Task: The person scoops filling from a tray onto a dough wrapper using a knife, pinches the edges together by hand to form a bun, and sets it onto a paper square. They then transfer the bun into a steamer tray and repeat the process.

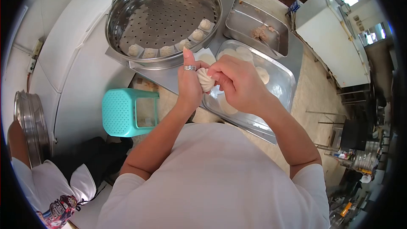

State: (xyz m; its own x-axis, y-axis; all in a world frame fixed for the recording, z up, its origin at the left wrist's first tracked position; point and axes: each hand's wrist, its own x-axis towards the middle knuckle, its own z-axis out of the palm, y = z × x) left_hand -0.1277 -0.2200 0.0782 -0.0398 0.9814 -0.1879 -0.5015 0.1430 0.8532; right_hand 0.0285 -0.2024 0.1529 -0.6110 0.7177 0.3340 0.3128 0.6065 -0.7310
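Nearest, at 7 o'clock from the hands: a second person's white sleeve (63,186), low in the frame. At 8 o'clock stands a teal stool (121,112).

Centre of view: the left hand (189,80), wearing a ring (190,68), is curled around a pleated dumpling (205,79), with the thumb upright. The right hand (237,82) closes on the same dumpling from 3 o'clock, fingertips pinching its folded top. The dumpling is held between both hands, above the near-left edge of a flat metal tray (282,87).

On that tray, at 1 o'clock from the hands, lie several dough rounds (243,53), partly hidden by the right hand.

At 11 o'clock sits a round perforated steamer tray (161,17). Six finished dumplings (167,51) line its near-right rim in a curved row.

Farthest, at 1 o'clock, is a smaller metal pan (241,21) holding a pinkish filling (259,32), possibly minced meat; the view is too small to confirm.
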